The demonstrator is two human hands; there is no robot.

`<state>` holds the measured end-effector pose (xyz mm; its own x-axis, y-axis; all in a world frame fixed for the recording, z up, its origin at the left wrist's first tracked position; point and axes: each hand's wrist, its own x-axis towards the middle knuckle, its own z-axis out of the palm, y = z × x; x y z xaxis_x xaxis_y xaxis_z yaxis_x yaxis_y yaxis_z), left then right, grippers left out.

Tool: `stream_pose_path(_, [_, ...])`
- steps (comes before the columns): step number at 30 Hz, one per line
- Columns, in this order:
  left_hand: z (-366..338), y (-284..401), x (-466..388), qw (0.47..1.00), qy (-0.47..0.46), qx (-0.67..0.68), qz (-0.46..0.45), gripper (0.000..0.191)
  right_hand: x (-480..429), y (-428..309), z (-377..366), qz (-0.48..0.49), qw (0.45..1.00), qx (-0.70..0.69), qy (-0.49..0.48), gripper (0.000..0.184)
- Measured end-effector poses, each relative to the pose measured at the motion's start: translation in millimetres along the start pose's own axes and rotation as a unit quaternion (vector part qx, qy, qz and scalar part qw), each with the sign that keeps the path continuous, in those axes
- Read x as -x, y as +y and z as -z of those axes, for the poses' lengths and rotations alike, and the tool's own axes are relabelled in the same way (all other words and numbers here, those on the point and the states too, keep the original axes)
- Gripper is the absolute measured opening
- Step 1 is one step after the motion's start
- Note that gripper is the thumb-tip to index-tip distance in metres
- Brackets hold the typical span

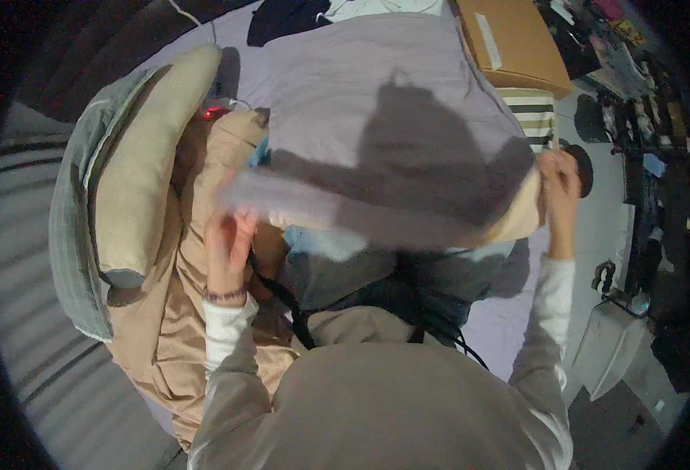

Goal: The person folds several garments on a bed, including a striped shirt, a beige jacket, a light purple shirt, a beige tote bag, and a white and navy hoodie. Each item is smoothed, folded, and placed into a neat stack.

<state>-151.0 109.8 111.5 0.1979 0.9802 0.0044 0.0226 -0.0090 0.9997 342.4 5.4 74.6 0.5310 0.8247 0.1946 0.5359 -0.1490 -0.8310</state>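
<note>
A light purple-grey cloth [333, 76] is spread in front of me, its near edge raised and blurred above my jeans [345, 276]. My left hand [228, 241] is at that cloth's near left corner; blur hides whether the fingers grip it. At the near right corner is my right hand [558, 170], its fingers bent in against the cloth's edge, where a pale yellow underside shows. A shadow falls across the cloth's middle.
To the left lie a cream bolster [145, 170], a grey-green cushion [72, 235] and a tan blanket [198, 329]. A cardboard box [521, 47] and a striped fabric item [530, 114] are at the back right. A pale bin [608, 346] stands on the floor.
</note>
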Motion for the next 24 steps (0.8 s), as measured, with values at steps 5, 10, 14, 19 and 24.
stream_pose_path(5, [-1, -90, -41, 0.958, -0.080, 0.129, 0.244, 0.020, -45, 61, -54, -0.054, 0.992, -0.042, -0.106, 0.017])
stream_pose_path(10, [-9, -92, -74, 0.981, 0.028, -0.065, 0.182, 0.026, -46, 51, -52, -0.120, 0.980, -0.143, -0.061, 0.015])
stream_pose_path(14, [-16, -90, -109, 0.981, 0.015, -0.177, 0.077, 0.027, -48, 62, -48, -0.151, 0.967, -0.191, -0.077, 0.013])
stream_pose_path(19, [-16, -67, -109, 0.989, 0.064, -0.132, 0.002, 0.024, -41, 35, -39, -0.116, 0.976, -0.183, -0.012, 0.018])
stream_pose_path(24, [36, 18, -23, 0.955, 0.113, -0.266, -0.074, 0.014, -3, 13, 42, -0.059, 0.965, -0.226, 0.115, 0.020])
